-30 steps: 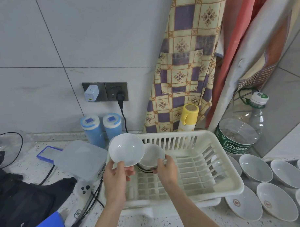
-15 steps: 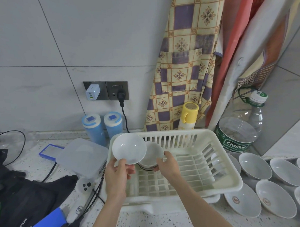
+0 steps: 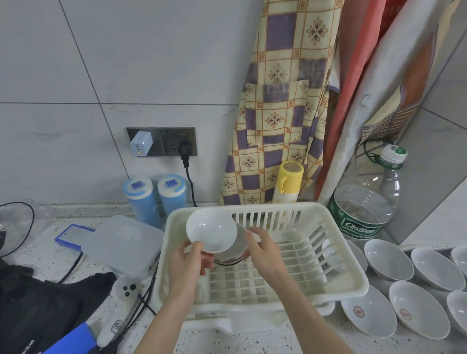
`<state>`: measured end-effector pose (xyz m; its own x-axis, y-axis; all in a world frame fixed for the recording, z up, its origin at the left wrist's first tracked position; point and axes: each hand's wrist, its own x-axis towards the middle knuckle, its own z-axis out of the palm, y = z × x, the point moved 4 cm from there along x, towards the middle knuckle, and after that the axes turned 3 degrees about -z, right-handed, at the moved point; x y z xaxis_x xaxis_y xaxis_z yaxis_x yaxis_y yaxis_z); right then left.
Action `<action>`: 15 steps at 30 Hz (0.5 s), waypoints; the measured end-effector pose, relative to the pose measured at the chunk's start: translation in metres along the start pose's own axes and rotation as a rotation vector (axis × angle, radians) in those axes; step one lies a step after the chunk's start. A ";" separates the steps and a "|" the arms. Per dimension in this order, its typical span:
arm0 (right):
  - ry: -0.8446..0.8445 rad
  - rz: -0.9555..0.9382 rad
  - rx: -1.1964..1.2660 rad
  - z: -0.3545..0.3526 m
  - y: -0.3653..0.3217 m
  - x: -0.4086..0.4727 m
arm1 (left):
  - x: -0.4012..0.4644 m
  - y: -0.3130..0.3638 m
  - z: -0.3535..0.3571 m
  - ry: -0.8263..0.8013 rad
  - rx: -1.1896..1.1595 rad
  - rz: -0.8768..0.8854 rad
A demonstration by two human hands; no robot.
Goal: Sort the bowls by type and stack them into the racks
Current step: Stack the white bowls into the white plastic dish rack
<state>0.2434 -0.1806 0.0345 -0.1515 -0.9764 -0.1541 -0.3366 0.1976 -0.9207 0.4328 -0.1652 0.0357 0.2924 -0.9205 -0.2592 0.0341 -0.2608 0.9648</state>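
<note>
Speckled terrazzo counter (image 3: 233, 343) runs beneath a wall of large pale-grey tiles (image 3: 64, 63). At far left lies a black fabric bag (image 3: 38, 310) with a blue flat case (image 3: 63, 349), beside black cables (image 3: 71, 264) and a white handheld controller (image 3: 120, 302). A frosted plastic lidded box (image 3: 123, 244) sits near a blue-framed pad (image 3: 70, 234), with two blue cylindrical canisters (image 3: 155, 198) behind it under a dark wall socket (image 3: 162, 141) carrying a white charger (image 3: 140, 143) and a black plug (image 3: 185, 148).

Centre frame, the left hand (image 3: 186, 266) pinches the rim of a small white ceramic bowl (image 3: 211, 230), tilted on edge over the back-left corner of a cream slatted plastic dish rack (image 3: 344, 281). Just behind it, a second white bowl with a dark band at its foot (image 3: 231, 256) stands in the rack; the right hand (image 3: 264, 252) is at its side, fingers loosely spread, and contact cannot be made out.

Behind the rack stand a yellow-lidded flask (image 3: 288, 183) and a hanging checked purple-and-cream apron (image 3: 282, 101). To the right, a clear water jug with a green label (image 3: 366, 212) stands in the corner, and shallow grey-white bowls (image 3: 416, 287) lie in rows on the counter, two showing red marks.
</note>
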 end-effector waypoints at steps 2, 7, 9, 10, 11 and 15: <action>-0.053 0.017 0.068 0.003 -0.005 0.000 | 0.002 0.002 0.009 -0.008 0.015 -0.001; -0.065 0.037 -0.008 0.000 -0.010 0.009 | 0.009 -0.001 0.024 -0.068 0.046 -0.069; -0.046 0.045 -0.057 -0.002 -0.010 0.013 | 0.009 -0.004 0.029 -0.099 0.064 -0.078; -0.029 0.048 -0.076 -0.002 -0.010 0.015 | 0.008 -0.006 0.031 -0.111 0.076 -0.064; -0.015 0.052 -0.087 -0.002 -0.009 0.016 | 0.007 -0.008 0.032 -0.115 0.089 -0.040; 0.001 0.067 -0.111 0.002 -0.005 0.020 | 0.010 -0.012 0.031 -0.083 0.204 0.061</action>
<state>0.2437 -0.2015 0.0351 -0.1777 -0.9606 -0.2135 -0.4261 0.2707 -0.8632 0.4062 -0.1805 0.0201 0.2084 -0.9549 -0.2114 -0.1776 -0.2495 0.9519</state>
